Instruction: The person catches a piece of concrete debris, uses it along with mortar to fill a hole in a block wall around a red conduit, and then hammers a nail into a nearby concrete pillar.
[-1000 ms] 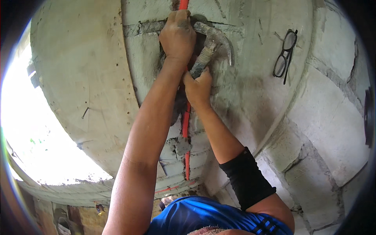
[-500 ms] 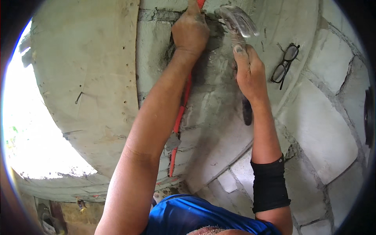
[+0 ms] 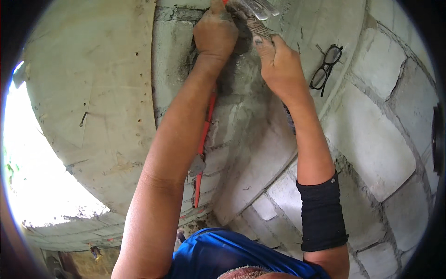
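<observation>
My left hand (image 3: pixel 216 35) is closed against the block wall near the top of the view, its thumb or a finger pointing up. What its fingers hold, if anything, is hidden. A red-orange corrugated conduit (image 3: pixel 202 137) runs down a rough groove in the wall, partly behind my left forearm; a bit of red shows just above that hand. My right hand (image 3: pixel 283 65) grips a claw hammer (image 3: pixel 258 27) by its cord-wrapped handle. The hammer's metal claw is at the upper edge, just right of my left hand, and the dark handle end emerges below my right wrist.
A plywood panel (image 3: pixel 93 60) with a bent nail (image 3: pixel 83 119) covers the left side, beside a bright opening (image 3: pixel 42 172). Black-framed eyeglasses (image 3: pixel 326 67) rest against the wall at right. Large grey blocks with mortar joints (image 3: pixel 371 135) fill the far right.
The hammer and my right hand have moved up and left, bringing the claw closer to my left hand. The whole view has shifted slightly; my left hand stays at the groove.
</observation>
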Motion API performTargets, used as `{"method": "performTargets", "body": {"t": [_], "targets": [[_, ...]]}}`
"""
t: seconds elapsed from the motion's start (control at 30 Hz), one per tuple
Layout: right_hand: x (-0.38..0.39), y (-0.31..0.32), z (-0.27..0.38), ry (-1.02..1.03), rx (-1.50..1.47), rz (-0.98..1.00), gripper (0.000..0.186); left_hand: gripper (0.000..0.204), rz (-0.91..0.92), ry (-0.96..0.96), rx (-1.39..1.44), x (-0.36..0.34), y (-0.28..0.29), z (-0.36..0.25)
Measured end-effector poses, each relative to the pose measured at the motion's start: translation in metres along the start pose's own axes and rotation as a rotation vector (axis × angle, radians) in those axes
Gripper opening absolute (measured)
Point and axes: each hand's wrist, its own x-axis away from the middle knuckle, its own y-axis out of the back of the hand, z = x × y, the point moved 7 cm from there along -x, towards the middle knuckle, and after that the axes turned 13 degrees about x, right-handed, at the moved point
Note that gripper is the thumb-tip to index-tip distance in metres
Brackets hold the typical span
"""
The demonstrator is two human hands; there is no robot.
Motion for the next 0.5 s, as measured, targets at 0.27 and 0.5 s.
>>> {"method": "performTargets", "body": {"t": [0.27, 0.5], "targets": [[-0.005, 0.005, 0.006, 0.025, -0.015, -0.012, 0.047, 0.044, -0.12, -0.155, 0.062, -0.002, 0.005, 0.004], [0.009, 0.031, 0.031, 0.147, -0.132, -0.188, 0.045, 0.032, -0.04, -0.061, -0.035, -0.005, 0.003, 0.017]]}}
